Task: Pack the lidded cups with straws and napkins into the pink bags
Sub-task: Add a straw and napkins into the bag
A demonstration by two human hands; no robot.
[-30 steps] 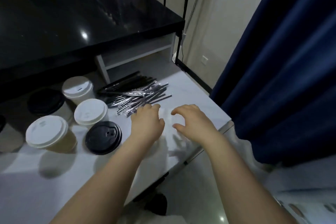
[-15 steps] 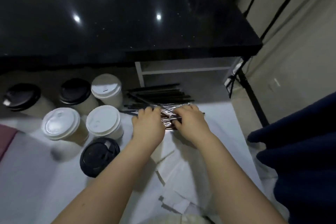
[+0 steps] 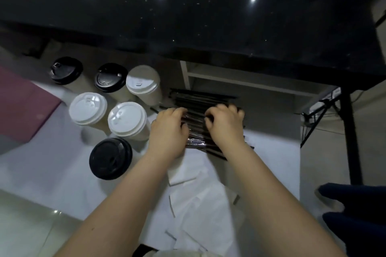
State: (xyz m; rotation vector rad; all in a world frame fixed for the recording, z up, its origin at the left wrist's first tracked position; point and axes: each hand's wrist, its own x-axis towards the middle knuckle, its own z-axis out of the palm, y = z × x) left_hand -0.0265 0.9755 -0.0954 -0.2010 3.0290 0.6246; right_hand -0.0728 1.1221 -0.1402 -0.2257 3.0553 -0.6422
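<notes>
Over at the far worktop (image 3: 52, 173) edge, left grip (image 3: 169, 131) and right grip (image 3: 224, 127) clutch the straws (image 3: 196, 123), lidded cups (image 3: 127, 119) beside, napkins (image 3: 194, 194) nearer, pink bag (image 3: 23, 106) off left, so nothing looks packed yet.

Six cups (image 3: 127, 119) stand clustered on the table (image 3: 52, 173), just left of the straws (image 3: 196, 124). The straws lie piled at the table's far edge. My left grip (image 3: 169, 131) and my right grip (image 3: 225, 127) sit side by side on the pile, fingers curled into it. Napkins (image 3: 194, 194) lie spread nearer me, between my forearms. A bag (image 3: 23, 106) lies left of the cups. Behind the table stands a higher counter (image 3: 188, 16), a shelf (image 3: 240, 77) beneath it.
</notes>
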